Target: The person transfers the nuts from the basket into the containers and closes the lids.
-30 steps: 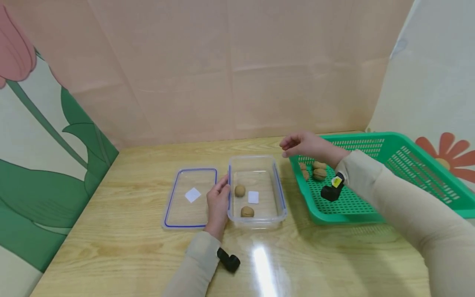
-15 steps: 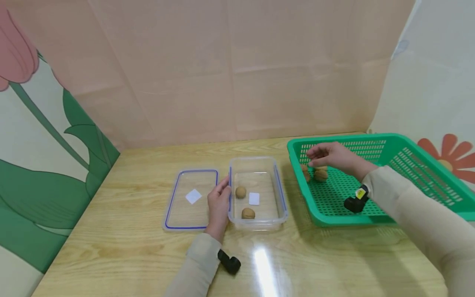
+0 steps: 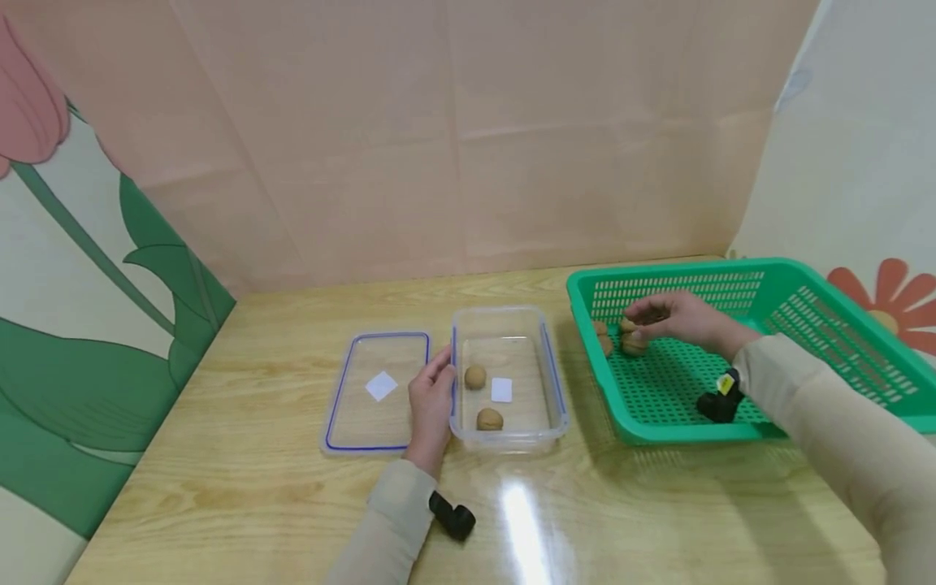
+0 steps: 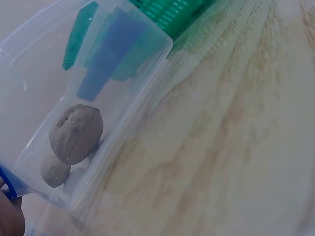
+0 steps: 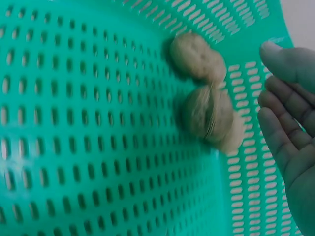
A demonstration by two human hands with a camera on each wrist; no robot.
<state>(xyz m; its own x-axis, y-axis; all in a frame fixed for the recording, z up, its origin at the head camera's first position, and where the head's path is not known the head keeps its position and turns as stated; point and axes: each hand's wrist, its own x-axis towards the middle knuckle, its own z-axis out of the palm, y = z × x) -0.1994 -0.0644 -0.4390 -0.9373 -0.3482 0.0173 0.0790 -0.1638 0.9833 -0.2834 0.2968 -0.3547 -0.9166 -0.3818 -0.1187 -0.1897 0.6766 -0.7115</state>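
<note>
Head view: my right hand (image 3: 676,318), over the table's middle a second ago, now hangs inside the green perforated plastic basket (image 3: 819,321), fingers relaxed above the brown walnuts (image 3: 633,342) in its near-left corner; my left hand (image 3: 431,402) has stayed flat against the clear rectangular plastic container (image 3: 553,382).

Left wrist view: two walnuts lie inside that container.

Right wrist view: my fingers (image 5: 280,128) are spread, empty, just beside the clustered walnuts.

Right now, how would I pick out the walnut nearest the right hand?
Find the green basket on the table's right side. In its near-left corner sit a few walnuts; the one meant lies directly under the right hand's fingertips, right of the others.
</note>
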